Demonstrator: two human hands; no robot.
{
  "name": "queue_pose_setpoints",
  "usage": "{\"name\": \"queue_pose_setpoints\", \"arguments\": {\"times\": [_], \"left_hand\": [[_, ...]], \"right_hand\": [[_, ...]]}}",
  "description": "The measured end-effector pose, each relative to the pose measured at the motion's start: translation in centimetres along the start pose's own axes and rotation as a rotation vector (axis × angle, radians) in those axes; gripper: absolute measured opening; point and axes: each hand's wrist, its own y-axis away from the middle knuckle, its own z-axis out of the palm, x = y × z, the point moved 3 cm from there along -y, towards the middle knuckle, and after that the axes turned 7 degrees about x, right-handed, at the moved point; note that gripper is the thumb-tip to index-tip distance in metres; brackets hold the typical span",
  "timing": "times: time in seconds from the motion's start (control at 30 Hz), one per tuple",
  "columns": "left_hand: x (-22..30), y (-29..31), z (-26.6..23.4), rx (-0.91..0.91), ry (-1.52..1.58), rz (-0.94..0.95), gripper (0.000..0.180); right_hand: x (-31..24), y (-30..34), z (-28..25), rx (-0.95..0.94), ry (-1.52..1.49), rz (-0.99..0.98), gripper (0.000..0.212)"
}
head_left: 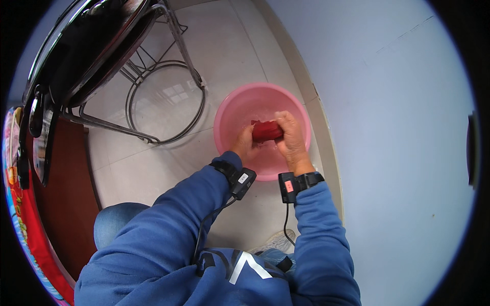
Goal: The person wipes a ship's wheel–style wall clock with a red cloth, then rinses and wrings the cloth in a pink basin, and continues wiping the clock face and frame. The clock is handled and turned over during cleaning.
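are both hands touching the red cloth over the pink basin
Touching. The head view shows the left hand and right hand both closed around the red cloth, above the pink basin.

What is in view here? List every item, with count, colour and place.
Basin: one, pink, on the floor beside the wall.
Cloth: one, red, bunched over the basin, gripped by both hands.
Chair: one, black seat on a metal frame, upper left.
Floor: pale tiles.
Wall: pale, right side.
Wrist devices: two, black, cabled.
Sleeves: two, blue.
Left hand: on the cloth's left end.
Right hand: on its right end.
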Motion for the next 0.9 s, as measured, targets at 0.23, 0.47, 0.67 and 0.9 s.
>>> {"name": "queue_pose_setpoints", "arguments": {"times": [0.23, 0.47, 0.67, 0.9], "left_hand": [[-1.5, 1.3, 1.4, -0.174, 0.041, 0.147, 0.028], [-0.5, 2.6, 2.5, -0.095, 0.023, 0.255, 0.028], [0.6, 1.6, 1.5, -0.039, 0.019, 0.171, 0.028], [1.1, 1.1, -0.3, 0.29, -0.295, 0.536, 0.024]], "right_hand": [[4.0, -0.9, -3.1, 0.283, 0.908, -0.529, 0.024], [5.3, -1.2, -6.3, 0.444, 0.595, -0.085, 0.023], [6.7, -0.1, -2.0, 0.101, 1.049, -0.834, 0.022], [4.1, -2.7, -9.7, 0.459, 1.398, -0.565, 0.018]]}}
